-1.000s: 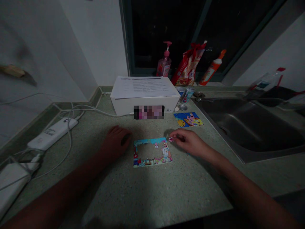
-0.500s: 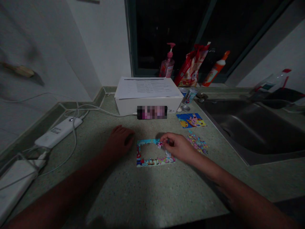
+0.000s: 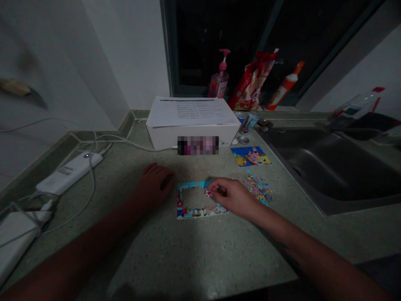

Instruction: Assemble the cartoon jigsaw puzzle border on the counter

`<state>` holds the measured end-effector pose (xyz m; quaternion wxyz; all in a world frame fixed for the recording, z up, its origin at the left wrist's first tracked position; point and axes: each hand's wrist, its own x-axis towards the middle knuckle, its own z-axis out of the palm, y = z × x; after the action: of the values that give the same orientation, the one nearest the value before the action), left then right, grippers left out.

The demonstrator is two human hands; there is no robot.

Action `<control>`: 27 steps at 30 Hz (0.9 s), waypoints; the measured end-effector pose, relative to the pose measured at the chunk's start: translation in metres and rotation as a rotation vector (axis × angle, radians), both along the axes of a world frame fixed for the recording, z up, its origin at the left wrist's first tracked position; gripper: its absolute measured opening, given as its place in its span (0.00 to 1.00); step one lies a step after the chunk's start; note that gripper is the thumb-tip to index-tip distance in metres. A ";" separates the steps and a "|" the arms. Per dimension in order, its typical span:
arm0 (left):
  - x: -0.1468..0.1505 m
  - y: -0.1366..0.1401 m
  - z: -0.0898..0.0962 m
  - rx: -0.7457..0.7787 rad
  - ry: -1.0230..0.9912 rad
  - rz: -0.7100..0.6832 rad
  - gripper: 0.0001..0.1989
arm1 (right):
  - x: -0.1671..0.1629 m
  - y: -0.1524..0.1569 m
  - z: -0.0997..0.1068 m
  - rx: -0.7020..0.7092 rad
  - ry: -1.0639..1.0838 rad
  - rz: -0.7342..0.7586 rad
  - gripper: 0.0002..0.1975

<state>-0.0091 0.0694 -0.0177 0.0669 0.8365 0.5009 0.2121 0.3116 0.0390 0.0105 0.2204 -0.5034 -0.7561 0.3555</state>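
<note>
A jigsaw puzzle (image 3: 188,214) lies on the counter as a colourful joined border around a bare middle. My right hand (image 3: 233,195) is over its right side, thumb and fingertips pinching a small pink and white puzzle piece (image 3: 208,193) above the inner edge. The hand covers part of the puzzle's right border. My left hand (image 3: 154,182) rests on the counter just left of the puzzle, fingers loosely stretched out and holding nothing. To the right of my right hand lies a heap of loose puzzle pieces (image 3: 259,188).
Behind the pieces lies a cartoon picture card (image 3: 250,156). A white box (image 3: 166,136) with printed paper on top stands at the back, a phone-like screen leaning on its front. A can (image 3: 249,123) and a sink (image 3: 316,167) are at right; power strips (image 3: 69,171) and cables at left.
My right hand has shifted slightly with the pinched piece, staying at the puzzle's upper right. My left hand stays by the puzzle. The whole view has moved a little.
</note>
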 end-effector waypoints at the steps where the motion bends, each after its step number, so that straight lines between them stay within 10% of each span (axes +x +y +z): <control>1: 0.000 0.000 0.000 0.001 -0.004 0.004 0.13 | 0.000 -0.001 0.000 -0.005 0.004 0.006 0.08; 27: 0.000 -0.002 0.001 0.017 0.013 -0.003 0.11 | 0.002 -0.006 0.005 0.208 -0.246 0.068 0.10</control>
<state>-0.0089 0.0679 -0.0172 0.0567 0.8391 0.4982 0.2109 0.3133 0.0335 0.0154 0.1651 -0.4916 -0.8267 0.2183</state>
